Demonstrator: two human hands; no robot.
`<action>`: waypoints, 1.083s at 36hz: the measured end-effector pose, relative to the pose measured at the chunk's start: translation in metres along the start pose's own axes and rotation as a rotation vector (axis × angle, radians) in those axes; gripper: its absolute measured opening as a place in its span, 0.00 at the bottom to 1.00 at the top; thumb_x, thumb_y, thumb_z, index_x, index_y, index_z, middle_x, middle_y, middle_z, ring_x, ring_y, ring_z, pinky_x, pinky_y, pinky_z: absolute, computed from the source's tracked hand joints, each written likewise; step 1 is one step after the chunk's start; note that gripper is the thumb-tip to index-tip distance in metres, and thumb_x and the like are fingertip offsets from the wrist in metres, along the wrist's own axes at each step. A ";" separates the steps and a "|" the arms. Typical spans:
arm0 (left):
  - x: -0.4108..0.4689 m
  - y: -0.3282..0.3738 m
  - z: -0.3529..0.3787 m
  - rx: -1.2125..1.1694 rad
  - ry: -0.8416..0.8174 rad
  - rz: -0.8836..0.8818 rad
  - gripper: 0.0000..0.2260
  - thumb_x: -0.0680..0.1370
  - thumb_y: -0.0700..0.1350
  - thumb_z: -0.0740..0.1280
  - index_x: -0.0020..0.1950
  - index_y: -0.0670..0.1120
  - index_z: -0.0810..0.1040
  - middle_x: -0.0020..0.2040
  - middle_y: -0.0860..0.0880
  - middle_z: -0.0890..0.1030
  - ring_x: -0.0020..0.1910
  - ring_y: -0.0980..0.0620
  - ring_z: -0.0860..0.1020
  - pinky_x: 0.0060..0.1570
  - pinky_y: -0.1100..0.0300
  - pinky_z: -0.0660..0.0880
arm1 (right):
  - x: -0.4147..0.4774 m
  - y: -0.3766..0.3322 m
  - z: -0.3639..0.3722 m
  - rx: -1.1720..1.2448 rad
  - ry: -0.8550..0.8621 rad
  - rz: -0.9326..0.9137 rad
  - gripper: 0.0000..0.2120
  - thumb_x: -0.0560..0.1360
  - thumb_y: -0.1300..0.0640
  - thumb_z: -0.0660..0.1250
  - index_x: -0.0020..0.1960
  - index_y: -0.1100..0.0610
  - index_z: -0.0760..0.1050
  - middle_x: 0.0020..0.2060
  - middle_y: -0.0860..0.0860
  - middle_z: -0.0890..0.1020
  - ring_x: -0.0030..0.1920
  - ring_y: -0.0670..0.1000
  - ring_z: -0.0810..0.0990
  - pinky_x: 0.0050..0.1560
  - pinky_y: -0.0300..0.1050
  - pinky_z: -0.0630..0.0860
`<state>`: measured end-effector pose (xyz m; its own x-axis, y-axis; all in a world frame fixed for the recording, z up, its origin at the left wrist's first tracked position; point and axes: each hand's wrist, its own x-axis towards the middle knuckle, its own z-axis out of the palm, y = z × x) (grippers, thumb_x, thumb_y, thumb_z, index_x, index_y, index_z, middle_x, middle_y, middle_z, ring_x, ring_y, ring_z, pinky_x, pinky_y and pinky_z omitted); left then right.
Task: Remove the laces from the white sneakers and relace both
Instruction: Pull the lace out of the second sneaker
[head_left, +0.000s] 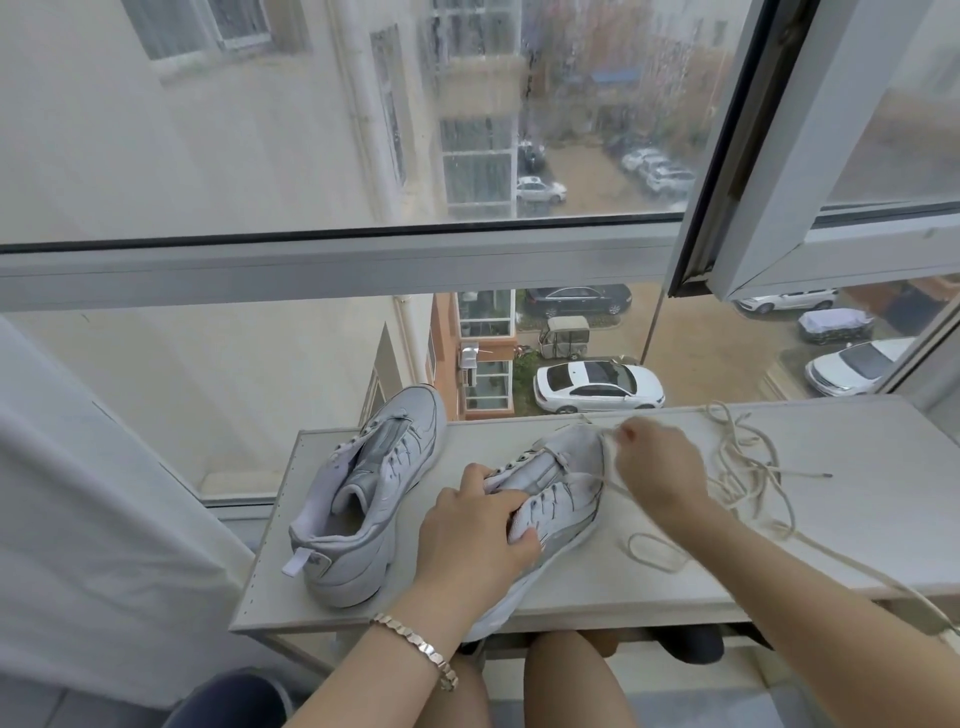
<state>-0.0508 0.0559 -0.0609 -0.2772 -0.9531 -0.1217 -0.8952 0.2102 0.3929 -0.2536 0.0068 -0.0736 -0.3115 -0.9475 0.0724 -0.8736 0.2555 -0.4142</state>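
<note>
Two white sneakers lie on a pale board. The left sneaker (363, 499) stands by itself with no lace in its eyelets. My left hand (478, 535) grips the collar and tongue of the right sneaker (558, 499), holding it steady. Over its toe, my right hand (657, 465) pinches a cream lace (608, 467) that runs down to the lowest eyelets. More loose lace (743, 467) lies tangled on the board to the right, with one strand trailing off the front edge.
The board (831, 545) forms a narrow shelf in front of a large window (363, 260); its front edge is above my knees. An open window sash (779, 234) hangs at the upper right. A white curtain (78, 493) hangs at the left.
</note>
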 end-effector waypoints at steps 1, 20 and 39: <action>-0.001 -0.001 0.000 -0.007 0.001 -0.005 0.11 0.76 0.55 0.60 0.57 0.58 0.75 0.64 0.55 0.63 0.52 0.50 0.66 0.44 0.61 0.63 | 0.007 0.005 -0.006 0.031 0.023 0.086 0.10 0.74 0.64 0.58 0.35 0.59 0.70 0.38 0.61 0.78 0.42 0.62 0.75 0.37 0.45 0.63; -0.004 -0.002 -0.001 0.005 0.035 -0.053 0.13 0.76 0.56 0.60 0.58 0.58 0.74 0.66 0.54 0.63 0.56 0.49 0.67 0.49 0.59 0.64 | -0.017 -0.025 -0.017 0.085 -0.251 -0.285 0.10 0.75 0.51 0.65 0.44 0.55 0.81 0.36 0.46 0.78 0.39 0.48 0.76 0.42 0.44 0.74; -0.002 -0.010 -0.003 -0.044 0.024 -0.011 0.10 0.75 0.55 0.61 0.55 0.58 0.76 0.61 0.55 0.64 0.54 0.50 0.68 0.44 0.61 0.64 | -0.003 -0.050 -0.011 0.120 -0.638 0.062 0.17 0.78 0.57 0.58 0.31 0.56 0.64 0.31 0.53 0.68 0.31 0.50 0.67 0.27 0.39 0.61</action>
<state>-0.0402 0.0548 -0.0615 -0.2587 -0.9603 -0.1044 -0.8819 0.1907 0.4311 -0.2138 -0.0013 -0.0429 -0.0443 -0.8693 -0.4923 -0.8021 0.3247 -0.5011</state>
